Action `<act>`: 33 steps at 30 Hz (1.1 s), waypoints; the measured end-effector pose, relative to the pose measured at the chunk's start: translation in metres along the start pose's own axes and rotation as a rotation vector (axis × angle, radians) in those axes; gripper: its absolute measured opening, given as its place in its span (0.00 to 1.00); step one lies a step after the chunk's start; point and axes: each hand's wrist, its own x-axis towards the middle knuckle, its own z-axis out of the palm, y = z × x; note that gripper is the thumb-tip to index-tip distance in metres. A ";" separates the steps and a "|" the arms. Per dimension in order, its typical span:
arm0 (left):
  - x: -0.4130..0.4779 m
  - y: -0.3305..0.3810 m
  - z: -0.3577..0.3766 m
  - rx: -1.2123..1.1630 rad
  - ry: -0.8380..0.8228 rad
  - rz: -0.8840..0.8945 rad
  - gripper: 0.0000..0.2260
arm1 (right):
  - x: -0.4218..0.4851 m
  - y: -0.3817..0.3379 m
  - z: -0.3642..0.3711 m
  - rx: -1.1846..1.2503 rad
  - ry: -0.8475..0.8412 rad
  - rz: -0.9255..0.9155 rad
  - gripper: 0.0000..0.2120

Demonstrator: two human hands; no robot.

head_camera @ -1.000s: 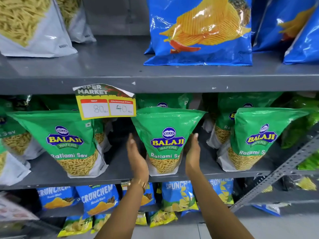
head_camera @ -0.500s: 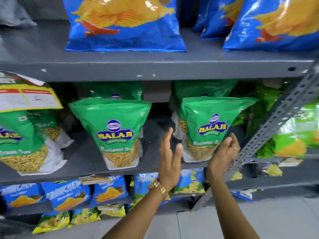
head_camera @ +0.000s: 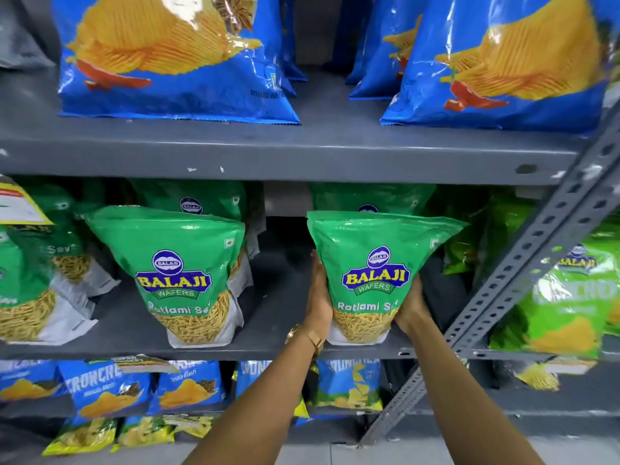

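I see sev pouch [head_camera: 375, 280] upright between both hands | left hand [head_camera: 320, 297] flat against it, fingers straight | right hand [head_camera: 411, 305] equally near, fingers hidden behind, grip unclear

The green pouch [head_camera: 375, 236] between the left hand [head_camera: 318, 297] and right hand [head_camera: 412, 305] fingers says BALAJI WAFERS on the logo, then "Ratlami S", rest cut off lol. Same print on the neighbour pouch [head_camera: 167, 243] left of the fingers. Blue bags [head_camera: 104, 385] below the fingertips read "CRUNCHE". Light green bag [head_camera: 567, 297] off right says BALAJI too.
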 end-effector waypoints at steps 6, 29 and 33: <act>0.000 -0.004 0.001 -0.010 0.074 -0.030 0.22 | 0.006 0.005 0.003 0.102 -0.012 0.049 0.26; -0.106 0.028 -0.124 0.337 0.007 0.310 0.17 | -0.177 0.128 0.111 -0.048 0.588 -0.381 0.05; -0.137 0.070 -0.206 0.402 0.132 0.456 0.15 | -0.227 0.169 0.192 -0.166 0.260 -0.514 0.09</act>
